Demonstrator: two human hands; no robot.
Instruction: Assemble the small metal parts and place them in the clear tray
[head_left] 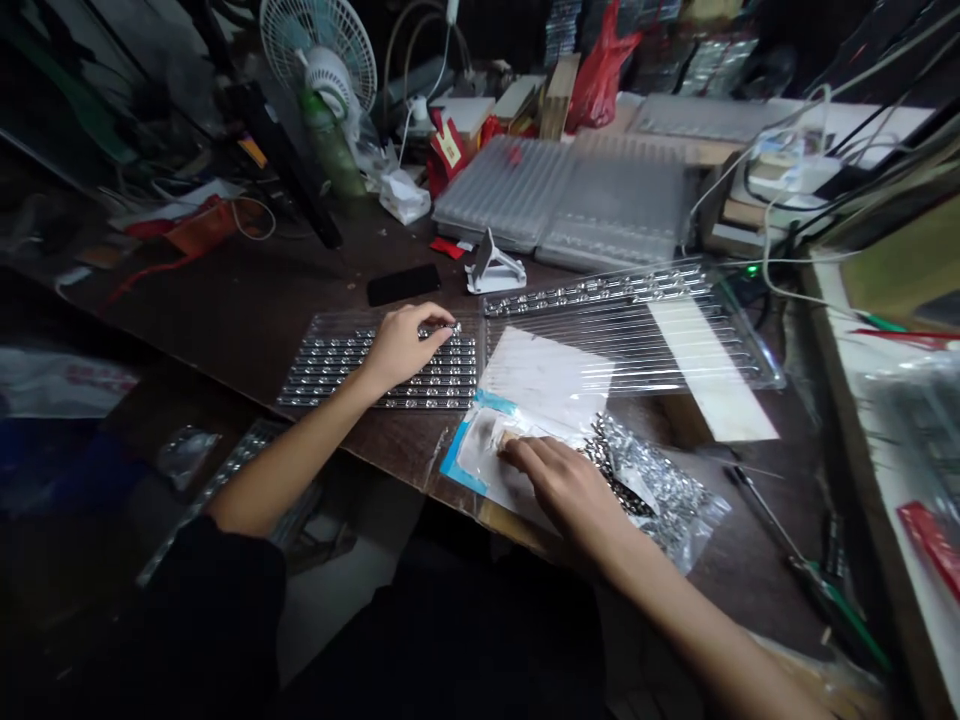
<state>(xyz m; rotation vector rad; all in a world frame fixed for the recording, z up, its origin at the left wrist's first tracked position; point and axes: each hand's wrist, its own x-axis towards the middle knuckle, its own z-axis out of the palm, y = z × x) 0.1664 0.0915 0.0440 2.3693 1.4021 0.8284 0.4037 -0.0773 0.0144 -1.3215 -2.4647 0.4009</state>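
My left hand (pixel 405 345) is over the right part of a clear tray (pixel 319 325) with rows of small shiny metal parts (pixel 337 370). Thumb and forefinger pinch one small shiny metal part (pixel 456 328) near the tray's right edge. My right hand (pixel 562 485) rests low over a white sheet edged with blue tape (pixel 466 470). Its fingertips are pressed together at a small pale spot, and what they hold is too small to name. Beside that hand lies a clear plastic bag (pixel 694 500) of loose metal parts (pixel 611 460).
A second ribbed clear tray (pixel 637 350), with parts along its far rows, lies right of the first. A white strip (pixel 712 365) crosses it. Behind are a black phone (pixel 403 285), a white stand (pixel 495 268) and stacked clear trays (pixel 502 190). A green-handled tool (pixel 847 615) lies right.
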